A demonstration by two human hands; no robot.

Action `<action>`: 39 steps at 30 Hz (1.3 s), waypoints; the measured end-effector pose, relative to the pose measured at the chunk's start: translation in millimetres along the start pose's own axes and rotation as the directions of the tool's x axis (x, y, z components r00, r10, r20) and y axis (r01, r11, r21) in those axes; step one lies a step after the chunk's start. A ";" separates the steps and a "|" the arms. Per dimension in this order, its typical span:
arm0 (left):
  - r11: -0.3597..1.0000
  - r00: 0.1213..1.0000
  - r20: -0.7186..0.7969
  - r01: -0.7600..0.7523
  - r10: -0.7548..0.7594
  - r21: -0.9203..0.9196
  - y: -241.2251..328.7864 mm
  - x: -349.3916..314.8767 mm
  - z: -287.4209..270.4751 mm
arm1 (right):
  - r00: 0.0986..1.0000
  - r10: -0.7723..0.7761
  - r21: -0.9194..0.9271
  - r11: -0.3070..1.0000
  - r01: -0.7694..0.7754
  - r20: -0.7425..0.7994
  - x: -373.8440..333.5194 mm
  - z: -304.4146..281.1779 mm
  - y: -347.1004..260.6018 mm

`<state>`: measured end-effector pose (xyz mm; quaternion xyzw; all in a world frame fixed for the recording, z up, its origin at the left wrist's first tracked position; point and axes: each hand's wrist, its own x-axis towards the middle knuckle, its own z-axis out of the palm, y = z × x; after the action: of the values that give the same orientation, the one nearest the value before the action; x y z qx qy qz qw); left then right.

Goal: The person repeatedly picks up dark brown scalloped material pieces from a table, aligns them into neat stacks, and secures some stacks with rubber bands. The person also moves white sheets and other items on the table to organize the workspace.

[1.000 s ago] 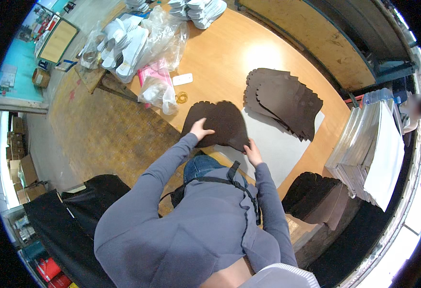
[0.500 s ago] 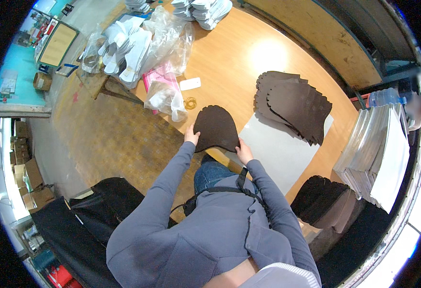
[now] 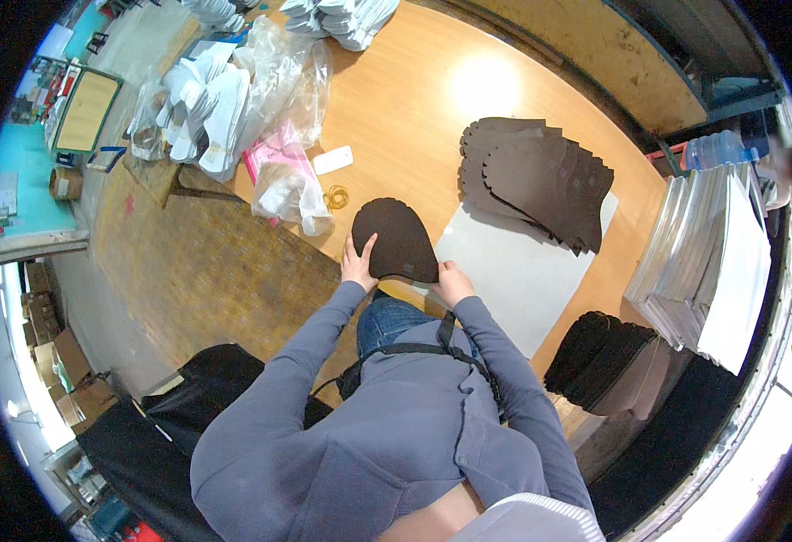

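Fingers (image 3: pixel 360 256) of left hand (image 3: pixel 357 267) spread flat along left edge of the dark brown cutout stack (image 3: pixel 398 239), right hand (image 3: pixel 454 282) curled at its lower right corner, fingers pinching the edge as far as can be told. Stack sitting at the near edge of the desk (image 3: pixel 414 99), just touching the grey sheet (image 3: pixel 522 271). Probably light, thin and floppy-ish, likely leather or felt, not fragile, prone to sliding apart. Best squared up from both sides, lifted by the straight bottom edge. 1 more fanned pile (image 3: pixel 536 176) well apart.
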<state>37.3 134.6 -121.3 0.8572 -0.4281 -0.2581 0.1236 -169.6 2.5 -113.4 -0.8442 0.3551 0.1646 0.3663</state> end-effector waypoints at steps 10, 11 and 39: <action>0.993 0.990 0.081 0.109 -0.112 0.036 6.1 6.9 6.1 | 0.999 -0.022 -0.038 0.999 0.020 -0.048 9.7 -5.5 1.0; 0.989 0.984 0.107 0.139 -0.143 0.045 13.6 8.6 0.4 | 0.996 -0.037 0.078 0.996 0.044 -0.083 12.6 -6.9 9.8; 0.844 0.824 0.356 -0.515 0.440 0.148 205.9 176.6 92.6 | 0.774 0.623 0.884 0.291 -0.366 0.115 11.3 -238.5 331.2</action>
<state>-63.1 -129.6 -169.0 0.6789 -0.6719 -0.2959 0.0128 -396.0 -337.1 -124.0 -0.3943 0.6747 -0.0424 0.6225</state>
